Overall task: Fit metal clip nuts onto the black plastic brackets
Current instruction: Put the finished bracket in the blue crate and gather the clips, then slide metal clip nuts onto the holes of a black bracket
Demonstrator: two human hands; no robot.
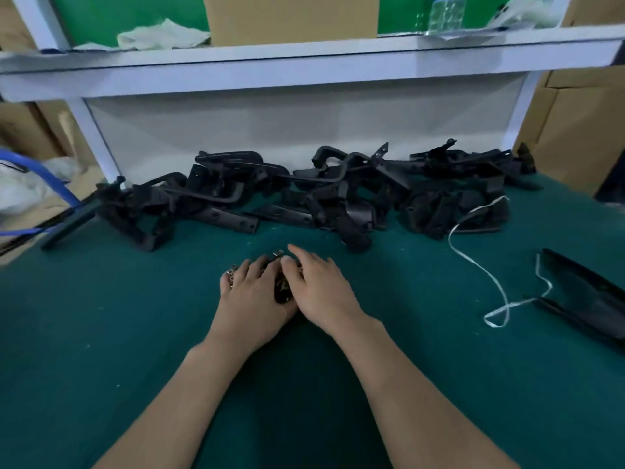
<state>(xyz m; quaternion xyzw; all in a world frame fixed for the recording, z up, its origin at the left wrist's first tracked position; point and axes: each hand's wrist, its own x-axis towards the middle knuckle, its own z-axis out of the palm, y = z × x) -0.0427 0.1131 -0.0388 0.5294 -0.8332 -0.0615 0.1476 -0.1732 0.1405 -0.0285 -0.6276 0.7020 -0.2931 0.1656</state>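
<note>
A small heap of shiny metal clip nuts [282,288] lies on the green mat, mostly hidden under my hands. My left hand [250,296] rests flat on its left side, fingers spread, and one clip nut [231,276] shows at the little finger. My right hand [319,287] lies over its right side with straight fingers, touching the heap. Another clip nut [277,254] peeks out between the fingertips. Several black plastic brackets [304,198] are piled in a row behind, out of my hands' reach. Neither hand grips anything that I can see.
A white strap [490,275] snakes across the mat to a black plastic bag [588,299] at the right. A white shelf rail [304,69] overhangs the back, carrying a cardboard box [291,18], a cloth [162,35] and a bottle [446,11]. A blue tube [44,174] curves at the left.
</note>
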